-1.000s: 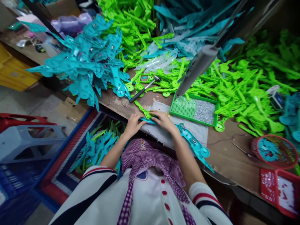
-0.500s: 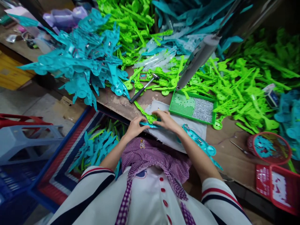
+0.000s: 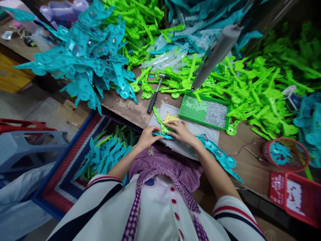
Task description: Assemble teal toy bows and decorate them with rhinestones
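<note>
My left hand [image 3: 147, 136] is closed on the left end of a blue plastic part [image 3: 164, 135] at the table's near edge. My right hand [image 3: 182, 132] grips the same blue part farther right, its fingers also against a lime-green plastic lever [image 3: 159, 118]. The lever's round end sits at the blue part, and its arm points away from me. Under my hands lies a pale cloth [image 3: 195, 134] with a yellow cartoon figure. Another blue part [image 3: 220, 155] rests beside my right forearm. A black-handled hammer [image 3: 154, 97] lies beyond the lever.
A green tray [image 3: 193, 115] holds small metal pieces. Piles of blue parts [image 3: 87, 63] and green levers [image 3: 260, 90] line the table. A grey powered driver [image 3: 217, 55] hangs above. Red baskets [image 3: 304, 201] stand right; a blue-rimmed bin [image 3: 60, 187] with finished-looking parts is below left.
The green lever has swung from slanting left to pointing more directly away from me. The hammer now lies more steeply. A person's light-blue trouser leg has appeared at lower left.
</note>
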Available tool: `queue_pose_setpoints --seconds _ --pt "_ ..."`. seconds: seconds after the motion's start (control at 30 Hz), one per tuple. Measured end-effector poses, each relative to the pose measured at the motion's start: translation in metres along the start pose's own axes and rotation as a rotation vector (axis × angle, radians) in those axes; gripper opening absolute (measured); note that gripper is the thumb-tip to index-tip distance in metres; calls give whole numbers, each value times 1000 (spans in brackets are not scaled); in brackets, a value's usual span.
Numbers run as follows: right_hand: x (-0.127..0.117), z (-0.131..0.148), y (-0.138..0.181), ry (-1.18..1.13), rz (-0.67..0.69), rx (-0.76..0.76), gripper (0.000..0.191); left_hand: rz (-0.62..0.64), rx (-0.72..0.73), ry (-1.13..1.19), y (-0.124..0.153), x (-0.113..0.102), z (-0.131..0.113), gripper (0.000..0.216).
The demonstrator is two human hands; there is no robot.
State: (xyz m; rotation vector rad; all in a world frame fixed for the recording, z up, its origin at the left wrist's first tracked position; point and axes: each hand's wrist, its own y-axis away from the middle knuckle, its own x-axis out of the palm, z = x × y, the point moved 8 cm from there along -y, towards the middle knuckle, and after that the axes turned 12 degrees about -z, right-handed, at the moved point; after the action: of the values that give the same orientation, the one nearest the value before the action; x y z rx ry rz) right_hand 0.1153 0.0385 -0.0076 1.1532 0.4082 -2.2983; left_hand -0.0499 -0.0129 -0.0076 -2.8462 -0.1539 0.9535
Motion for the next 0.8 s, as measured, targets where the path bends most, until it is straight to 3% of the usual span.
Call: queue_pose_setpoints --seconds 0.1,0.17,0.23,0.37,0.47,0.6,0.7,0.8 --pt "-25 0 25 30 -207 13 43 -99 187 -219 17 -9 -21 34" --pt "-37 0 48 38 -325 29 43 -90 316 -343 31 -1 -34 43" --pt "-35 3 68 68 -343 11 44 -69 413 -437 40 12 -40 47" --pt "-21 3 93 181 -336 22 53 -24 543 -480 39 35 -42 25" --pt "-32 -3 111 215 -465 124 52 30 604 -364 36 34 -44 15" --pt "-74 -16 152 80 -882 339 32 -133 470 -173 39 4 -47 18" --pt "-100 -25 183 -18 -1152 408 23 -135 198 -1 57 -3 -37 17" --pt "-114 -30 209 34 -1282 470 23 -134 -135 107 84 -1 -5 24"
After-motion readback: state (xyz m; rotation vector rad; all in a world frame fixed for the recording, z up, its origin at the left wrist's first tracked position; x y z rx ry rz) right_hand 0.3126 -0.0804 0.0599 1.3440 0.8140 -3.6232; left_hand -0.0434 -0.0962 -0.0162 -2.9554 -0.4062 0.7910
